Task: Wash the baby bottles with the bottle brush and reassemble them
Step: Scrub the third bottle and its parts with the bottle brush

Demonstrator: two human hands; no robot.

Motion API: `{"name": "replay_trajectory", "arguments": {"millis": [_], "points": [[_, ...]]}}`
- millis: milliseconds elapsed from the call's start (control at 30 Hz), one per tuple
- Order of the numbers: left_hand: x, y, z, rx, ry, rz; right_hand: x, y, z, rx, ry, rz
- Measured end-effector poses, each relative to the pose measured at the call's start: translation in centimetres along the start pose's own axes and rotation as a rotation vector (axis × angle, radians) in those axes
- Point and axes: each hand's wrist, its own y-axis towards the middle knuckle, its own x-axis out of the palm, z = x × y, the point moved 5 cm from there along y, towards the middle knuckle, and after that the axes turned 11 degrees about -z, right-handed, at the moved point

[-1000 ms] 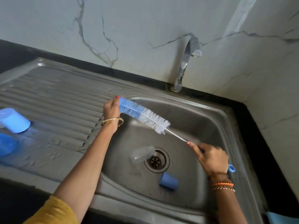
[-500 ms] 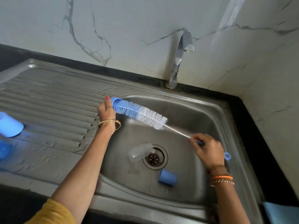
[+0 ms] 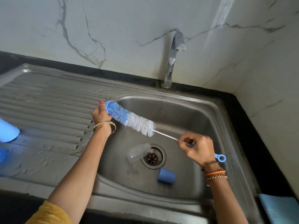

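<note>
Two hands are held over the steel sink point(image 3: 215, 113). The left hand point(image 3: 101, 114) is curled around a small blue cap point(image 3: 108, 107), which is held at the sink's left rim with its open mouth turned towards the basin. The blue tip of the bottle brush point(image 3: 134, 121) is seated inside that cap; the bristles change from blue to white along the head, which slopes down to the right. A thin wire stem is seen running from the bristles to the right hand point(image 3: 198, 148), where it is pinched between thumb and fingertips, the remaining fingers being curled. The brush's blue handle loop point(image 3: 220, 158) protrudes behind that hand.

On the basin floor a clear baby bottle point(image 3: 137, 152) is lying on its side, its end touching the edge of the drain point(image 3: 152, 156). A second blue cap point(image 3: 166, 176) is lying on its side in front of the drain, apart from the bottle. On the ribbed draining board point(image 3: 48, 110), at the far left edge of the view, a larger blue cup-shaped part point(image 3: 8, 132) is partly cut off. The tap point(image 3: 174, 59) is mounted behind the basin, and no water is seen running. Bangles are worn on both wrists.
</note>
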Motion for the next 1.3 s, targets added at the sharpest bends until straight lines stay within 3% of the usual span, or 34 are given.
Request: {"name": "replay_trajectory", "arguments": {"millis": [100, 200, 367, 500, 567, 667, 800, 867, 933, 1067, 1133, 1300], "points": [[0.1, -0.1, 0.2, -0.026, -0.057, 0.000, -0.2, 0.0, -0.2, -0.087, -0.157, 0.092], [0.9, -0.5, 0.2, -0.037, -0.092, -0.067, -0.8, 0.0, 0.2, 0.110, -0.146, 0.140], [1.0, -0.5, 0.0, -0.067, -0.086, -0.125, 1.7, -0.1, 1.8, 0.492, 0.602, -0.424], [0.7, 0.0, -0.1, -0.090, -0.153, -0.090, 1.6, -0.2, 1.4, 0.401, 0.682, -0.490], [0.1, 0.3, 0.0, -0.089, -0.199, -0.020, 1.5, 0.1, 1.3, 0.317, 0.533, -0.426], [-0.1, 0.2, -0.2, -0.113, -0.229, 0.003, 0.7, 0.3, 1.9, 0.263, -0.010, -0.167], [1.2, -0.9, -0.5, -0.142, -0.220, -0.055, -1.5, -0.5, 1.6, 0.125, -0.304, 0.280], [1.5, -1.3, -0.3, -0.138, -0.223, -0.062, -2.1, -0.5, 1.0, 0.070, -0.447, 0.378], [1.4, -1.5, -0.1, -0.134, -0.216, -0.045, -2.0, -0.4, 0.7, 0.048, -0.430, 0.340], [0.2, -1.3, 0.7, -0.110, -0.199, 0.019, -0.8, 0.0, 0.0, 0.141, -0.121, 0.023], [-0.4, -1.0, 1.2, -0.087, -0.185, 0.055, -0.1, 0.2, -0.1, 0.143, -0.008, -0.056], [-0.3, -0.7, 1.0, -0.042, -0.127, 0.059, -0.3, 0.1, 0.4, 0.000, -0.288, 0.089]]}}
